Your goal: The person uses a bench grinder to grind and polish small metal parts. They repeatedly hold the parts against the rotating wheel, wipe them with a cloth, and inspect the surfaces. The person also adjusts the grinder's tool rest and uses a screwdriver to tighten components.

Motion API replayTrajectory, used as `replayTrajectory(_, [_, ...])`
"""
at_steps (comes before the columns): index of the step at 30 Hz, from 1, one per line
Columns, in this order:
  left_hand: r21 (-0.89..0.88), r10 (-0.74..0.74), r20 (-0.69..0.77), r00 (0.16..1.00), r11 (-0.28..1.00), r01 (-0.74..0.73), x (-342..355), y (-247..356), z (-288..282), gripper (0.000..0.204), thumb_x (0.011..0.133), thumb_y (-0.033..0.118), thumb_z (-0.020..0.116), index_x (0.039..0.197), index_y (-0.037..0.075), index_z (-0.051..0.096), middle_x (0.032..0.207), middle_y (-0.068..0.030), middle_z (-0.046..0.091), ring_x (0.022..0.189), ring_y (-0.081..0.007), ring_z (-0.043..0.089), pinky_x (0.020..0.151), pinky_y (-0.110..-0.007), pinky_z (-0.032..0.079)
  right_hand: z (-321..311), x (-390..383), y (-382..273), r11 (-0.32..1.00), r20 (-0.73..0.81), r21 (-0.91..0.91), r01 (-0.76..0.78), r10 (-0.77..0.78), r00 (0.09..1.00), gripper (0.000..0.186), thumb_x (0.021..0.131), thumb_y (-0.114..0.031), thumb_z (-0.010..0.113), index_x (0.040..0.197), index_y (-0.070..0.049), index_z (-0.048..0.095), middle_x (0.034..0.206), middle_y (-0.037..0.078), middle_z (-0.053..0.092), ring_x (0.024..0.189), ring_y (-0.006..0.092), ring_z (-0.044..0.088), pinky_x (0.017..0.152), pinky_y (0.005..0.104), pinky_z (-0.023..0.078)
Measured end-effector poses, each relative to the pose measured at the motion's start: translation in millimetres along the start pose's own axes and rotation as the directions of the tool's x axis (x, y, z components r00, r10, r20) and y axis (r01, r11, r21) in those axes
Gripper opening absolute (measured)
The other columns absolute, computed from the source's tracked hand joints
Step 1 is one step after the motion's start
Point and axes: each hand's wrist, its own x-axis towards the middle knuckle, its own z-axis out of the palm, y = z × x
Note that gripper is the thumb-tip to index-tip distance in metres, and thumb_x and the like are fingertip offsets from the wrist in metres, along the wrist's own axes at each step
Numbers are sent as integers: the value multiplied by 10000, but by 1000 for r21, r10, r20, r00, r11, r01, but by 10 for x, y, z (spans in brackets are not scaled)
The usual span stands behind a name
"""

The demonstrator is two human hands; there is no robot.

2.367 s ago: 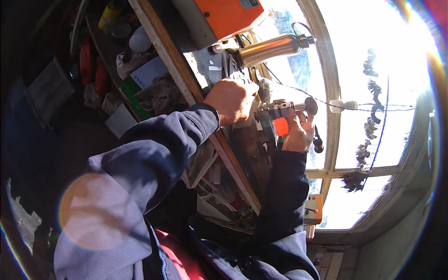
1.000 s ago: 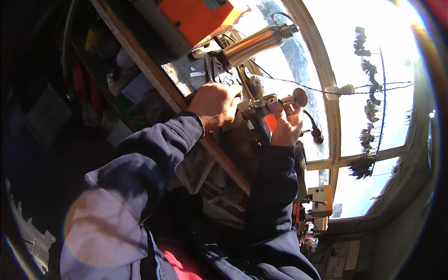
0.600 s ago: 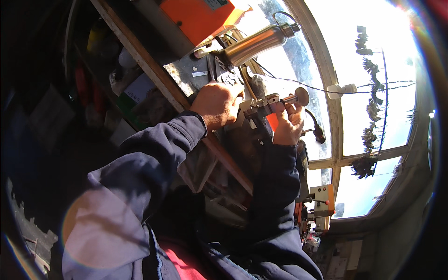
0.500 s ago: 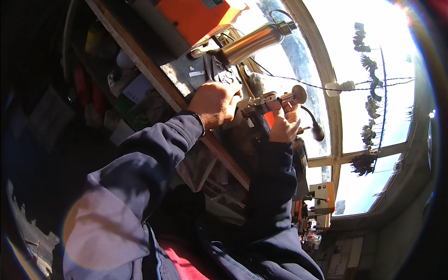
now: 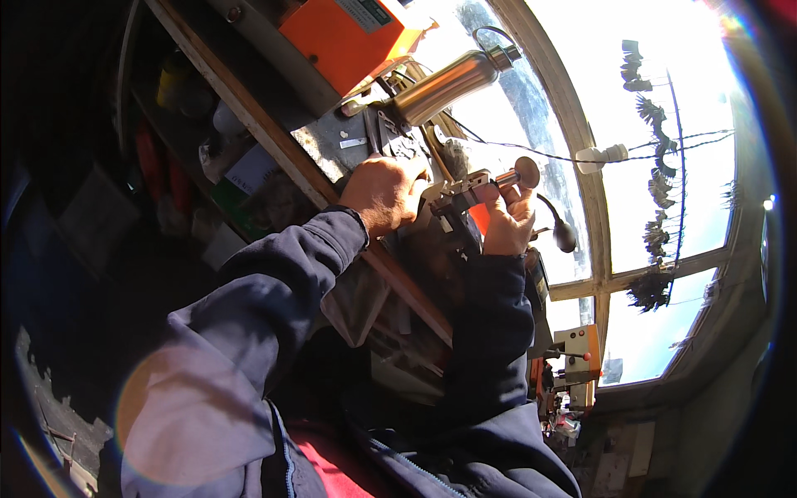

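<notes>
My left hand (image 5: pixel 386 192) is closed at the workbench, left of a metal clamp device (image 5: pixel 455 199); what its fingers hold is hidden. My right hand (image 5: pixel 508 220) pinches that device at its short metal shaft, just below a round knob (image 5: pixel 525 173). An orange part (image 5: pixel 479 218) shows beside my right thumb. Beyond my left hand lie dark flat metal pieces (image 5: pixel 378 133) and a small pale strip (image 5: pixel 353 143) on the bench (image 5: pixel 320 149).
Behind my hands are a steel flask (image 5: pixel 440 91) and an orange machine (image 5: pixel 336 46). A cable, a white fitting (image 5: pixel 599 158) and strings of keys (image 5: pixel 656 191) hang before the bright window. An orange-and-cream machine (image 5: pixel 575 361) stands right. A cluttered shelf (image 5: pixel 191 166) sits under the bench.
Since the oldest frame the whole view has shifted, bringing more of the orange-and-cream machine in. Both hands stay at the same places on the bench and device, with only slight movement.
</notes>
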Motion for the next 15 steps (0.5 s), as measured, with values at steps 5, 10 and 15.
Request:
replayTrajectory(5, [29,1,19,1000,1000,-2,-8,13,-12,139,945,188,611,1004,81,677,901,-192,717,860,-396,691,790,-478,552,37,-29,52,993,-117,-80,-82,73,990,427,922,80,611,1331,54,490,1144,145,680,1017,198,664,886,283,530])
replayTrajectory(10, [7,-38,18,999,999,38,5,39,-21,156,944,192,611,1004,72,689,912,-195,728,861,-406,699,794,-484,561,26,-20,50,995,-60,-102,-19,13,998,441,920,62,639,1340,56,507,1084,134,709,984,184,677,873,287,529])
replayTrajectory(15, [-15,-34,-6,999,999,34,1,48,-14,145,940,180,612,1000,77,694,881,-195,723,848,-404,698,781,-486,557,-20,0,-137,994,17,-4,-108,108,994,467,917,67,652,1356,67,494,1056,124,703,959,160,667,886,277,527])
